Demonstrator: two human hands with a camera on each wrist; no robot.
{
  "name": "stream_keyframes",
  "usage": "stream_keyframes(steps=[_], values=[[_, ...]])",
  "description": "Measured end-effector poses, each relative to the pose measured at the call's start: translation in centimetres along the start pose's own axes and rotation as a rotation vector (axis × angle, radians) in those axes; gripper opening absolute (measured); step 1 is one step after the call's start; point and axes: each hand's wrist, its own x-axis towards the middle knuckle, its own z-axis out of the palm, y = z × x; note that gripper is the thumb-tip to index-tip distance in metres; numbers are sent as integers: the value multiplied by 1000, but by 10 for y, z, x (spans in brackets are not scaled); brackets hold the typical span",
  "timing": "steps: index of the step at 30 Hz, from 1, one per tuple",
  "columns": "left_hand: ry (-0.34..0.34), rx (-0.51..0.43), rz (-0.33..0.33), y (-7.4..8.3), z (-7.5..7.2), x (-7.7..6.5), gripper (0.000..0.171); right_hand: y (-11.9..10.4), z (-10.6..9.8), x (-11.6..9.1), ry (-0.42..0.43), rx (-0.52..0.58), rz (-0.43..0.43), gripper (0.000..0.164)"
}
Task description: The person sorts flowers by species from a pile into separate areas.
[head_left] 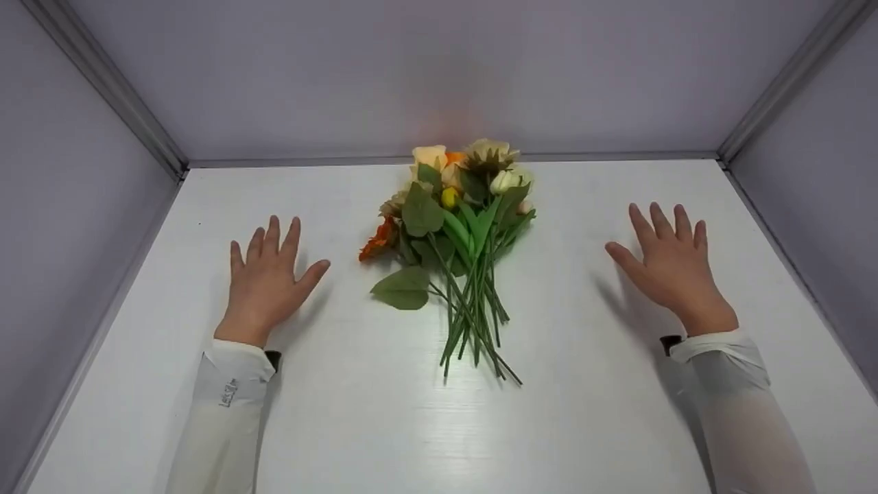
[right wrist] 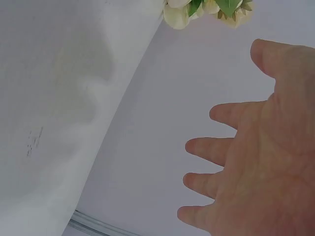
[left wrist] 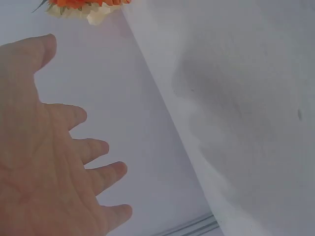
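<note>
Pale lilac-grey walls (head_left: 309, 82) enclose a white table (head_left: 343, 425) at the back and on both sides, with metal posts (head_left: 113, 82) at the far corners. Over the table reach two forearms in white sleeves, the left sleeve (head_left: 223, 425) marked with dark writing near the cuff and the right sleeve (head_left: 744, 425) creased there. Between them, near the back wall, lies a bunch of flowers (head_left: 473, 226), blooms toward that wall and green stems (head_left: 473, 309) crossing toward the person. The left hand (head_left: 267, 288) and right hand (head_left: 675, 271) hover palm down on either side of the bunch, well apart from it; the grip of each is spread, fingers straight, thumb pointing inward. A broad leaf (head_left: 401, 288) lies out at the bunch's left, below an orange flower (head_left: 376, 241); a white tulip (head_left: 505, 181) sits at upper right, and a small yellow bud (head_left: 450, 197) near the middle.
</note>
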Motion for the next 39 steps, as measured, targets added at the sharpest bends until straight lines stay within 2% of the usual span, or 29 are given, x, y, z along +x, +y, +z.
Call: stream_keyframes(steps=[2,5,9,12,15,18,20,24,27,32,39], values=[[-31,-28,16,7,-1,-1,94,-4,2,-1,-15,16,-9,85],[-112,-94,61,26,-3,-6,95,-17,7,0,-62,51,-44,84],[-234,-166,153,69,-1,-17,92,-48,19,8,-181,66,-153,85],[-301,-145,231,108,7,-22,89,-78,30,15,-263,48,-259,88],[-363,-82,285,145,20,-20,87,-107,44,21,-334,45,-355,91],[-387,-25,303,172,36,-7,83,-130,58,25,-414,62,-409,92],[-370,22,305,180,46,6,79,-141,67,27,-455,59,-421,93],[-318,113,295,180,59,32,70,-154,76,28,-465,16,-435,93],[-343,132,287,172,61,43,66,-160,77,30,-454,-27,-439,93],[-434,123,266,156,54,48,65,-171,76,34,-470,-90,-440,91],[-495,110,217,131,42,46,65,-201,80,41,-514,-154,-466,89]])
